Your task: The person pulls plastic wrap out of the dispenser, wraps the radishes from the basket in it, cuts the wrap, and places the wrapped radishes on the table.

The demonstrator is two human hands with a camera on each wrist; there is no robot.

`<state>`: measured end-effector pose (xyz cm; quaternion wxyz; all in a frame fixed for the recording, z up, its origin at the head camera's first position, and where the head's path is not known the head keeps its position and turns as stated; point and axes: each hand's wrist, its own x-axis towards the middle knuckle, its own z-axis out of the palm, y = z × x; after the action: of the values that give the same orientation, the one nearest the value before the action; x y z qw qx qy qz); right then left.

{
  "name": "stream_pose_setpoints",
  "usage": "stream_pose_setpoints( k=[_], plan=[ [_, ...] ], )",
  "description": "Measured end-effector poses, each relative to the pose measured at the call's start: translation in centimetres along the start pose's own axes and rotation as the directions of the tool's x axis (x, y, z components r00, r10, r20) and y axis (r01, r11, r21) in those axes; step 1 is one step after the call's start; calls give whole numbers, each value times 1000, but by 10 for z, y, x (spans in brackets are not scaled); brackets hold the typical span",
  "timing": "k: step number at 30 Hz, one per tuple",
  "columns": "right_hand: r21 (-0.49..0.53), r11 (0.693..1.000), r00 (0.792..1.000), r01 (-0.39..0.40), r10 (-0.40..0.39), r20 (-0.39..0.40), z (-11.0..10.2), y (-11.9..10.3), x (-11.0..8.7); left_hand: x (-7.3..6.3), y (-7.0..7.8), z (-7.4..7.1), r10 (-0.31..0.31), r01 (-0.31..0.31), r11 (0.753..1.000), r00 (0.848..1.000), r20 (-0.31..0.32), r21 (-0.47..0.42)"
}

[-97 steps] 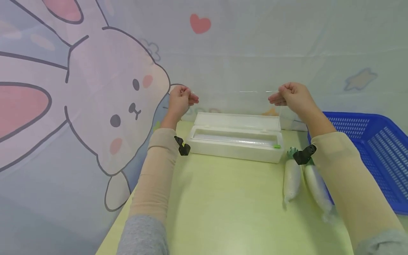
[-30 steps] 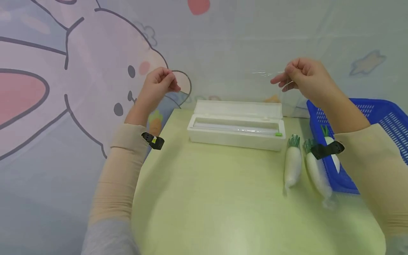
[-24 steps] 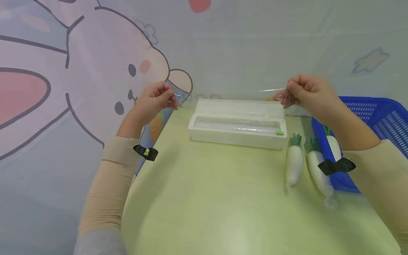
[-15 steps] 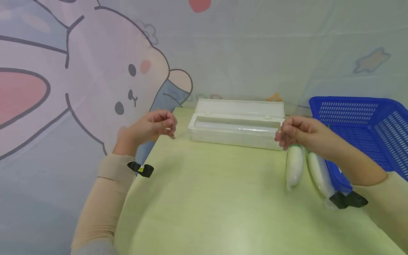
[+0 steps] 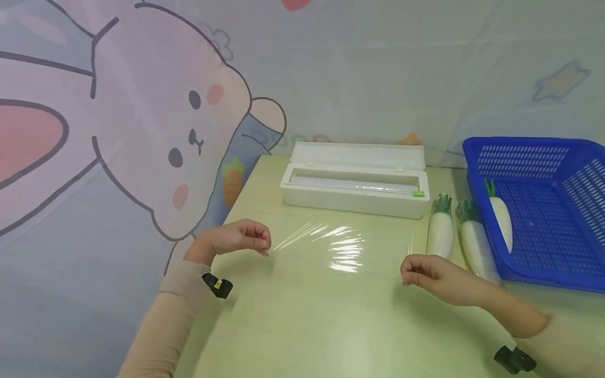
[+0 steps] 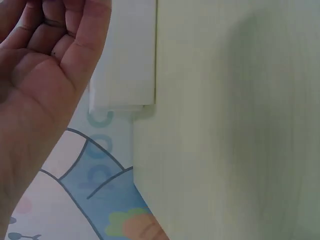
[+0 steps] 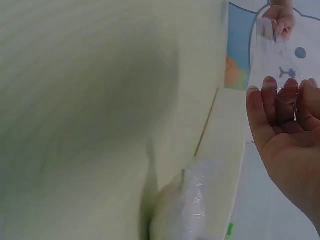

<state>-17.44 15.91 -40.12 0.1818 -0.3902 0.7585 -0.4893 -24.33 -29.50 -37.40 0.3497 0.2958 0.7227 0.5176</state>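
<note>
A clear sheet of cling film (image 5: 346, 251) spreads between both hands, low over the table, its creases catching the light. My left hand (image 5: 242, 237) pinches its left edge between thumb and fingers. The right hand (image 5: 439, 278) pinches the opposite edge; in the right wrist view the film (image 7: 274, 62) runs from these fingertips toward the other hand. Beyond the film stands a white cling film box (image 5: 354, 203), lid up, with the roll (image 5: 350, 184) inside. Two white radishes with green tops, one (image 5: 440, 231) and another (image 5: 476, 247), lie wrapped beside the right hand.
A blue plastic basket (image 5: 543, 273) stands at the right, with another white radish (image 5: 502, 220) inside against its left wall. A green slider (image 5: 418, 193) sits on the box's right end. A printed cloth (image 5: 359, 79) hangs behind the pale yellow-green table (image 5: 331, 331).
Both hands have come down and toward the body with the cling film, from up in front of the backdrop to low over the table. The box and the wrapped radishes stay put.
</note>
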Motion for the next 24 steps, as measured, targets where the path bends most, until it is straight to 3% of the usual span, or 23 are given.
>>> stream_pose_setpoints(
  k=[4,8,14,19,24],
  plan=[
    [-112,994,1000,-3,0,-22,15,14,-4,3,-11,7,-95,98,993,994,-53,66],
    [-262,964,999,47,-51,-8,29,27,-5,6,-19,13,-151,163,977,984,-97,139],
    [-423,896,989,133,-149,-5,42,36,-6,15,-31,20,-118,141,960,987,-109,242],
    [-447,885,989,128,-149,-13,45,37,-7,22,-35,26,-102,137,942,987,-127,306],
    [-465,883,997,65,-78,-9,44,32,-6,28,-34,33,-132,191,894,977,-171,406]
  ],
)
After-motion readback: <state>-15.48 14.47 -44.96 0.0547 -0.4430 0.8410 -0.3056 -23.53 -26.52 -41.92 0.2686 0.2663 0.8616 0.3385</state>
